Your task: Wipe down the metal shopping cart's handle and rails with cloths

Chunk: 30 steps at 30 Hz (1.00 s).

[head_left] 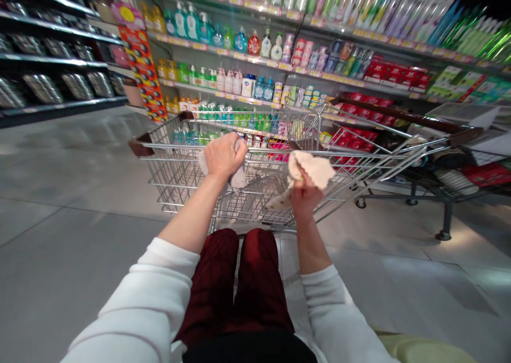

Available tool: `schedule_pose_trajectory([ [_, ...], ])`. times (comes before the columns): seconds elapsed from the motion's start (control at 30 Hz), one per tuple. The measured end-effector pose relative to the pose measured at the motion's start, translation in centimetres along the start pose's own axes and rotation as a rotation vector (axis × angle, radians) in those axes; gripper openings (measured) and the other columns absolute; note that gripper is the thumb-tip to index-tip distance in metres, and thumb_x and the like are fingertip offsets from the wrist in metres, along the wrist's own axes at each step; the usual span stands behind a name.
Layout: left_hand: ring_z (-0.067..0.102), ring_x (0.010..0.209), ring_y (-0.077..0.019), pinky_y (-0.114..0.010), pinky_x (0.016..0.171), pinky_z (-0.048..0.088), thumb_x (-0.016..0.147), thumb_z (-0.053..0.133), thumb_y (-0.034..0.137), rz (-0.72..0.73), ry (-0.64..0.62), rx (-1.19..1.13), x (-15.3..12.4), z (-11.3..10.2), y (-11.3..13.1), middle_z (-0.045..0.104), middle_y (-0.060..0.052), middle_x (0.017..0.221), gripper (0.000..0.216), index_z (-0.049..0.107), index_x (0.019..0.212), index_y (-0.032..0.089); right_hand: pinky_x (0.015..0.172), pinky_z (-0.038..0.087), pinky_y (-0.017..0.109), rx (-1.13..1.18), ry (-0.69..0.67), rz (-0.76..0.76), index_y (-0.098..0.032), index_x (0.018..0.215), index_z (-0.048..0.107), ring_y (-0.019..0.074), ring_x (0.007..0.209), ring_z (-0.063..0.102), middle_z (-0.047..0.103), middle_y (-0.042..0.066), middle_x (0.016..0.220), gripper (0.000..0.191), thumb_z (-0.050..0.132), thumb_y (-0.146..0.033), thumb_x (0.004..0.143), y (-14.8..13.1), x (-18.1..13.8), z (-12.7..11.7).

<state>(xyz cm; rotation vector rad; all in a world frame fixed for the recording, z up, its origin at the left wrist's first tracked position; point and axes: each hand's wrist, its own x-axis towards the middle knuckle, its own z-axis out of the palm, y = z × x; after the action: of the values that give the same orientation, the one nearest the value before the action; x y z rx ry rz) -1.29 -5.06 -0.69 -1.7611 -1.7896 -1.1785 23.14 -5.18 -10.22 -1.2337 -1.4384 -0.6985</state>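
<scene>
A wire shopping cart (183,166) with brown corner pieces stands sideways before my knees. My left hand (223,155) is closed at its near top rail, with a pale greyish cloth (238,178) bunched under it and hanging on both sides. Farther right, my right hand (306,197) is a closed fist around a cream cloth (319,170). One end of that cloth flops over the knuckles; a spotted part hangs lower at the cart's side. Whether the right fist touches the wires, I cannot tell.
Shelves of bottles (253,42) and red boxes (395,74) line the far side. Metal pots (42,86) fill racks at left. A second, dark-framed cart (445,198) with goods stands at right. An orange display strip (146,73) hangs at the shelf end.
</scene>
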Motion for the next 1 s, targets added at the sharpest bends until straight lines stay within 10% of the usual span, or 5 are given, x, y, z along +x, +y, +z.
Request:
schedule_pose_trajectory([
  [0.13, 0.060, 0.078, -0.0222, -0.035, 0.065, 0.030, 0.093, 0.041, 0.041, -0.012, 0.010, -0.017, 0.2, -0.1, -0.5, 0.070, -0.006, 0.085, 0.032, 0.067, 0.089, 0.024, 0.097, 0.044, 0.054, -0.137, 0.070, 0.042, -0.019, 0.109, 0.075, 0.0348, 0.117, 0.059, 0.071, 0.017, 0.112, 0.040, 0.039, -0.031, 0.095, 2.9, 8.9, -2.3],
  [0.27, 0.060, 0.080, -0.0222, -0.034, 0.066, 0.029, 0.093, 0.041, 0.041, -0.031, 0.013, -0.037, 0.4, 0.0, -1.4, 0.070, -0.006, 0.085, 0.033, 0.068, 0.089, 0.024, 0.086, 0.043, 0.046, -0.288, -0.182, 0.050, -0.019, 0.094, 0.072, 0.0274, 0.088, 0.062, 0.069, 0.012, 0.086, 0.049, 0.030, -0.043, 0.103, 5.6, 13.0, -3.5],
  [0.63, 0.059, 0.084, -0.0217, -0.034, 0.071, 0.027, 0.099, 0.033, 0.053, -0.107, -0.068, 0.023, 1.9, -2.0, -5.4, 0.064, -0.004, 0.075, 0.047, 0.065, 0.089, 0.021, 0.081, 0.030, 0.036, -0.271, -0.179, 0.023, -0.018, 0.083, 0.063, 0.0196, 0.082, 0.052, 0.065, 0.006, 0.082, 0.037, 0.038, -0.039, 0.101, 1.4, 11.3, -2.2],
  [1.0, 0.061, 0.075, -0.0211, -0.033, 0.063, 0.029, 0.097, 0.038, 0.039, 0.039, -0.052, -0.017, 1.2, 0.5, 2.9, 0.073, -0.007, 0.087, 0.034, 0.066, 0.083, 0.023, 0.092, 0.035, 0.041, -0.137, -0.064, 0.018, -0.018, 0.094, 0.070, 0.0223, 0.092, 0.055, 0.067, 0.007, 0.087, 0.041, 0.035, -0.039, 0.101, 0.0, 10.3, -1.0],
])
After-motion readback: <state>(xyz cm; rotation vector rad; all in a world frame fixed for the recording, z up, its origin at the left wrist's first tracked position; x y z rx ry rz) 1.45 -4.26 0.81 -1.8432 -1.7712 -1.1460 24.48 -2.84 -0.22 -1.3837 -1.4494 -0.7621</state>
